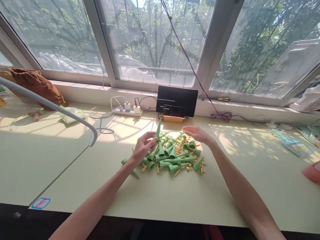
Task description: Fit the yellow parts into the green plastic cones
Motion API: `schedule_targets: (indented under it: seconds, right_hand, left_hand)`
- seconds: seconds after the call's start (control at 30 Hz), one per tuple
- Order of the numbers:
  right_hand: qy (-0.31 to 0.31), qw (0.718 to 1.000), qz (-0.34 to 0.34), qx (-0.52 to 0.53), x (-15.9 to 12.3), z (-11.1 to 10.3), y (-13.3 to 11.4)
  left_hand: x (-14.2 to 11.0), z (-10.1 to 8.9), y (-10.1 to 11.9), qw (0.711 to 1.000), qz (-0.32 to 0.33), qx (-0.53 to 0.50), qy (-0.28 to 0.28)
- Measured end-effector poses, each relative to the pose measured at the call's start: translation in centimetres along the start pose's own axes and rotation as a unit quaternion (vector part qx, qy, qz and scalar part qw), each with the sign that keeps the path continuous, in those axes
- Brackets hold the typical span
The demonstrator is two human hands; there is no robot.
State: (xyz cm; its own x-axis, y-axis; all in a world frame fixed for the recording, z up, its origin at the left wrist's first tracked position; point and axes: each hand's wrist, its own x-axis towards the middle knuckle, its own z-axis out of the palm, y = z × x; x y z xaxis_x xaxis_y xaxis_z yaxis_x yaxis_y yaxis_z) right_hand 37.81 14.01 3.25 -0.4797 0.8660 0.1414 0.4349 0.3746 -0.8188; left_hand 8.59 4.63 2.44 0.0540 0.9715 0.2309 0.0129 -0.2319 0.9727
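Observation:
My left hand (145, 146) is closed around a green plastic spike (158, 129), a long hollow cone with a wider collar, its point upward. Just below that hand lies a heap of similar green spikes (172, 151), tipped in all directions. Small yellow plastic pieces (190, 159) are scattered among and beneath them. At the heap's far right side is my right hand (195, 133), fingers bent and drawn together at their tips. Whatever is between those fingertips is too small to make out.
A dark tablet (177, 98) and a phone lean on a stand behind the heap. Left of them lies a power strip (128, 111) with plugs and cables. A grey curved tube (50, 100) crosses the left side. Plastic bags (293, 143) lie right; another person's hand (312, 172) shows there.

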Motion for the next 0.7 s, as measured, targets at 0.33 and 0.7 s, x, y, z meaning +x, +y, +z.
schedule_targets:
  seconds: [0.33, 0.7]
  right_hand:
    - [-0.023, 1.0, 0.009, -0.007, -0.01, 0.2, 0.13]
    - [-0.037, 0.999, 0.009, -0.03, 0.02, 0.28, 0.28]
  left_hand:
    - [0.1, -0.18, -0.9, 0.999, -0.014, -0.019, -0.021]
    - [-0.05, -0.11, -0.45, 0.999, -0.019, -0.016, -0.034]
